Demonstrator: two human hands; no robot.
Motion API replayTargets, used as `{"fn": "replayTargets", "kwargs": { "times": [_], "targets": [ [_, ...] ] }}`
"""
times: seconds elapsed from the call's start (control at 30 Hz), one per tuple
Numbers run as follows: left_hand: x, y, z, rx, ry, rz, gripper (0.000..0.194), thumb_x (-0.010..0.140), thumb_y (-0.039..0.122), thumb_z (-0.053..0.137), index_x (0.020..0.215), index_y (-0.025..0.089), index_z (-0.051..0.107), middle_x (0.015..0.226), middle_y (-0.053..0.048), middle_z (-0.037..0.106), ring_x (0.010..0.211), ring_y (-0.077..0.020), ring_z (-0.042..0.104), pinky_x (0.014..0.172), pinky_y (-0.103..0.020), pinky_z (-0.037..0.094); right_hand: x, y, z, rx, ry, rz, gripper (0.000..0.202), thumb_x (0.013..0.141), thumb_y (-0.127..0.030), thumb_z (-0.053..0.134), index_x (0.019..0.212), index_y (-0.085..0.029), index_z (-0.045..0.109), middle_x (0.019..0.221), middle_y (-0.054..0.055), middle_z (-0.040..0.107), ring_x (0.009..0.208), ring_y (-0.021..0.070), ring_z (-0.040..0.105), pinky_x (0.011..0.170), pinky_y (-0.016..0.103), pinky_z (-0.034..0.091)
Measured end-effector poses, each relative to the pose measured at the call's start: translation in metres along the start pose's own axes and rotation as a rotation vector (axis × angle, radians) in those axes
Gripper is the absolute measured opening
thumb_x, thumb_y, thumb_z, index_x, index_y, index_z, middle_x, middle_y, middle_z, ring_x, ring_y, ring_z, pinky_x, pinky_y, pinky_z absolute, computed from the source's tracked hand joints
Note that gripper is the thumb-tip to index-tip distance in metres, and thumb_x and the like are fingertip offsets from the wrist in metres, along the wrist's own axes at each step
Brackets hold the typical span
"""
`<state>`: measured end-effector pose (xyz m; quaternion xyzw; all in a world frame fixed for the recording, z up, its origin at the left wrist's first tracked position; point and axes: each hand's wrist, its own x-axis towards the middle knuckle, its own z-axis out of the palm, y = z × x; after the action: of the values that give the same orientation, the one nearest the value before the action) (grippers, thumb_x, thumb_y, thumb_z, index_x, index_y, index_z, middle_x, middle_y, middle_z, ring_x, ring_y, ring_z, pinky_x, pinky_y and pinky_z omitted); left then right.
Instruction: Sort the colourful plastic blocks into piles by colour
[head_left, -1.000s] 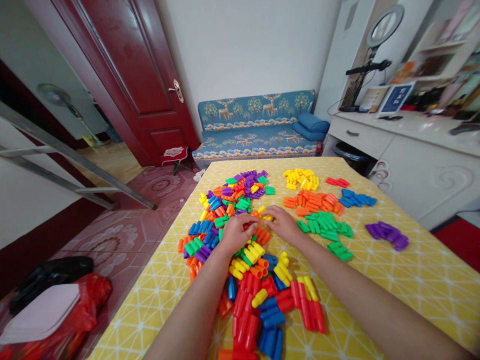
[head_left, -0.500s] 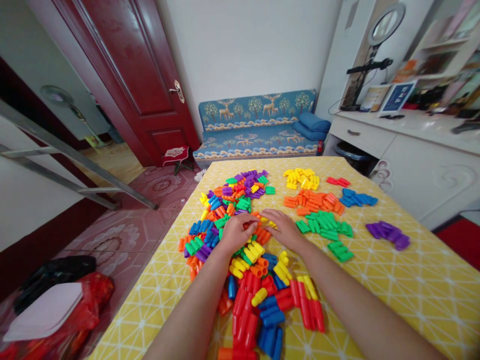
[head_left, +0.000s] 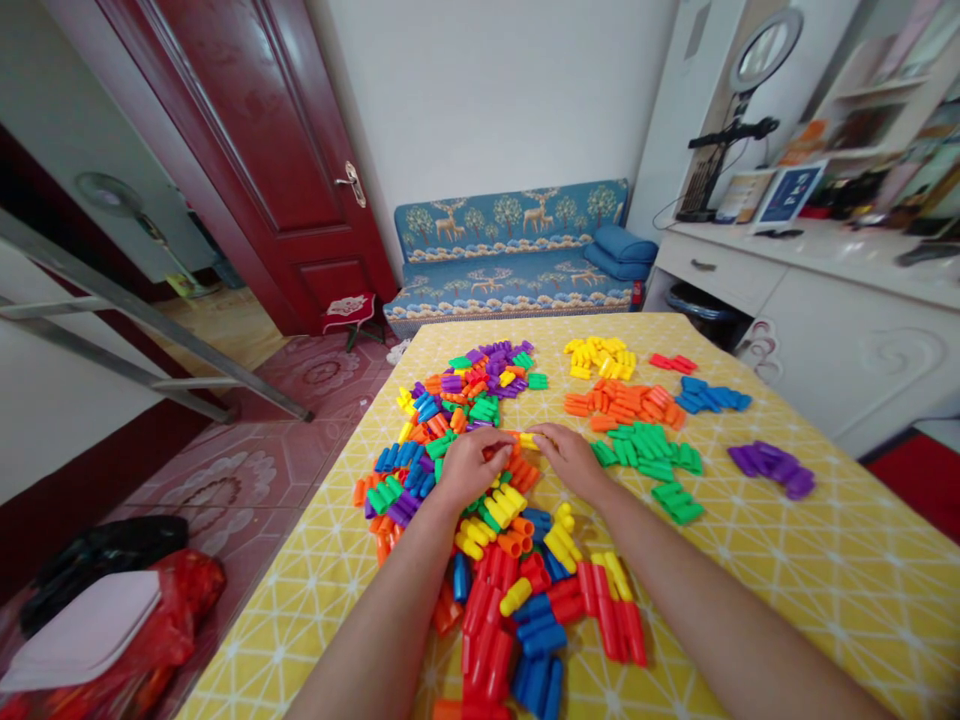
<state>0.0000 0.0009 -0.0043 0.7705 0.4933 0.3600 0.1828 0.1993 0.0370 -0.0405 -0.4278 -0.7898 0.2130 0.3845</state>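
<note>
My left hand (head_left: pixel 472 467) is closed at the edge of a mixed pile of plastic tube-shaped building blocks, with an orange building block (head_left: pixel 516 437) at its fingertips. Facing it, my right hand (head_left: pixel 574 462) pinches a yellow building block (head_left: pixel 528 440). The two pieces meet end to end between the hands; whether they are joined I cannot tell. Below the hands lie loose yellow blocks (head_left: pixel 507 503), red blocks (head_left: pixel 489 640) and blue blocks (head_left: pixel 541 635). My fingers hide part of the held pieces.
On the yellow tablecloth (head_left: pixel 750 580), right of the hands, are single-colour groups: yellow blocks (head_left: pixel 600 357), orange blocks (head_left: pixel 626 402), green blocks (head_left: pixel 649 448), blue blocks (head_left: pixel 711 395), red blocks (head_left: pixel 673 362) and purple blocks (head_left: pixel 772 468). A blue sofa (head_left: pixel 510 270) stands beyond the table.
My right hand's fingers, spread before, have closed on a yellow block and brought it against the orange piece at my left hand. The left hand has barely moved.
</note>
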Motion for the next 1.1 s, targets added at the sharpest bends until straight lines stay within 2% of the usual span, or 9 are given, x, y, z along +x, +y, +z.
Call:
{"fn": "replayTargets", "kwargs": {
  "times": [0.2,0.33,0.5,0.63,0.9,1.1],
  "targets": [
    [0.000,-0.002,0.001,-0.069,0.019,-0.022,0.035,0.083,0.026,0.063,0.117,0.022,0.064,0.095,-0.003,0.073,0.078,-0.0153,0.067,0.074,-0.026,0.052,-0.004,-0.013,-0.004,0.206,-0.027,-0.006,0.023,0.091,-0.028,0.049,0.102,-0.021,0.067,0.104,0.005,0.071,0.098,0.0202,0.066,0.087,0.034,0.048],
    [-0.001,0.002,-0.002,-0.027,-0.019,0.033,0.036,0.078,0.034,0.070,0.113,0.023,0.067,0.103,-0.004,0.072,0.081,-0.0167,0.066,0.075,-0.027,0.051,-0.006,-0.024,-0.002,0.289,-0.035,-0.032,0.019,0.089,-0.026,0.055,0.102,-0.021,0.066,0.104,0.003,0.071,0.099,0.0180,0.065,0.089,0.031,0.047],
    [-0.001,0.000,-0.001,-0.014,-0.046,-0.024,0.034,0.081,0.035,0.067,0.113,0.025,0.069,0.099,-0.003,0.074,0.085,-0.0184,0.068,0.074,-0.027,0.052,-0.008,-0.027,0.000,0.333,-0.049,-0.027,0.018,0.088,-0.031,0.058,0.101,-0.021,0.066,0.101,0.002,0.070,0.096,0.0175,0.065,0.087,0.030,0.048],
    [-0.001,-0.002,0.000,-0.005,-0.043,-0.037,0.033,0.082,0.030,0.066,0.114,0.025,0.069,0.098,-0.003,0.075,0.084,-0.0181,0.068,0.073,-0.026,0.051,-0.007,-0.026,0.001,0.348,-0.061,-0.005,0.019,0.087,-0.034,0.060,0.100,-0.021,0.067,0.100,0.002,0.071,0.095,0.0175,0.065,0.086,0.029,0.048],
    [-0.001,-0.003,0.000,-0.010,-0.032,-0.036,0.033,0.082,0.033,0.065,0.113,0.024,0.069,0.096,-0.004,0.075,0.083,-0.0178,0.068,0.072,-0.026,0.052,-0.007,-0.027,0.000,0.308,-0.064,-0.017,0.019,0.089,-0.035,0.057,0.097,-0.021,0.068,0.095,0.002,0.070,0.090,0.0175,0.064,0.082,0.029,0.048],
    [-0.001,-0.003,0.001,0.010,-0.021,-0.022,0.026,0.081,0.025,0.065,0.106,0.025,0.072,0.097,-0.003,0.075,0.082,-0.0174,0.068,0.071,-0.025,0.051,-0.006,-0.025,-0.006,0.193,0.048,-0.008,0.018,0.083,-0.030,0.060,0.097,-0.020,0.065,0.096,0.006,0.065,0.093,0.0199,0.061,0.085,0.034,0.048]
  ]
}}
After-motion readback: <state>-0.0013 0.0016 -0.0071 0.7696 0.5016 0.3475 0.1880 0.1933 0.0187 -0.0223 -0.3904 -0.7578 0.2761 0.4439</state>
